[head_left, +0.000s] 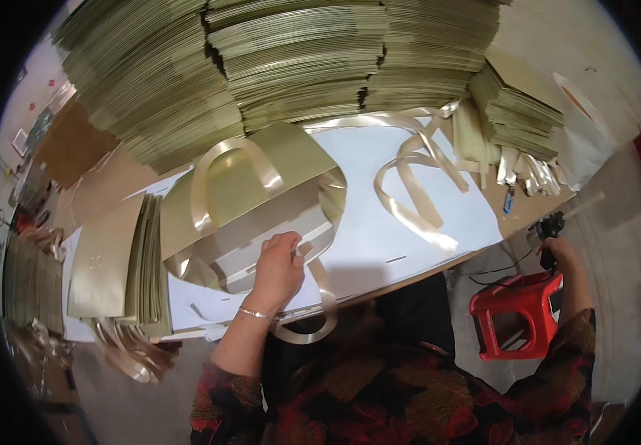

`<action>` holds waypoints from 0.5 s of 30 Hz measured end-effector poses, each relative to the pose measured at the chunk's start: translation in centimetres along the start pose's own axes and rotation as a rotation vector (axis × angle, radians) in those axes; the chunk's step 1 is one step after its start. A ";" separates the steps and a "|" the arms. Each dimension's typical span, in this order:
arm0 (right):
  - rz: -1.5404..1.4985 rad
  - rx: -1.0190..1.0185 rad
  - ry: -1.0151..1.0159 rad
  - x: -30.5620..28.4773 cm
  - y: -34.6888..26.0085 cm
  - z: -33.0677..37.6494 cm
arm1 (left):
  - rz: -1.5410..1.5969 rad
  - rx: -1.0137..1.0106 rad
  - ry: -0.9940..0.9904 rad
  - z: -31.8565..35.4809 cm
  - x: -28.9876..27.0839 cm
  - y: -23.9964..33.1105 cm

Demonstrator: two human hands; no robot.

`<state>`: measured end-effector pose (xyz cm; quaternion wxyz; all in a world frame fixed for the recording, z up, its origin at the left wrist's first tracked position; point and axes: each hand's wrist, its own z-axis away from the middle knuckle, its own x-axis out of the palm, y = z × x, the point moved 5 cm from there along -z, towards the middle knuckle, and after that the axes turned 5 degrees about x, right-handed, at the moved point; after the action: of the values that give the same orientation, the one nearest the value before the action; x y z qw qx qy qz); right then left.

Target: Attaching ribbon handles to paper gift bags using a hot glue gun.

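Observation:
A gold paper bag (261, 178) lies on its side, its mouth toward me and a ribbon handle (225, 152) looped over its upper panel. At the lower rim, my left hand (280, 267) has closed fingers on the end of a second cream satin ribbon (326, 293). That ribbon curls down over the table edge; the fingertips are partly hidden. Off the table to the right, my right hand (559, 254) is wrapped round a black corded hot glue gun (547, 236). A pale stick (587, 202) shows beside the gun.
Tall stacks of flat gold bags (298, 59) line the back. More folded bags (105, 259) with ribbons stand at left. Loose ribbons (413, 182) lie on the white sheet (350, 208). A blue cutter (508, 200) lies at right. A red stool (517, 315) stands below my right hand.

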<state>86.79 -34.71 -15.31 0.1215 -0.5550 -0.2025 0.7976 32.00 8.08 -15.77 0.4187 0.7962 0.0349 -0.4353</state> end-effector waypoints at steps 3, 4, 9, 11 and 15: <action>-0.397 0.134 -0.015 2.7 -3.3 4.1 | -0.034 -0.040 0.015 0.3 -0.3 -0.1; -0.516 0.116 -0.050 3.1 -2.5 3.0 | -0.040 -0.040 0.000 0.4 -0.3 0.2; -1.046 0.247 -0.150 4.6 3.0 -3.4 | -0.081 -0.008 0.029 -0.7 0.7 -0.2; -1.164 0.063 -0.004 4.8 -0.9 1.2 | -0.102 -0.015 0.060 0.0 0.1 -0.7; -1.300 -0.407 0.069 4.5 -9.2 13.9 | -0.072 0.011 0.126 -1.0 0.7 -1.7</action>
<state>71.91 -27.23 -10.63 0.4756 -0.3575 -0.6368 0.4904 32.36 9.64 -17.06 0.3953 0.8225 0.0875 -0.3995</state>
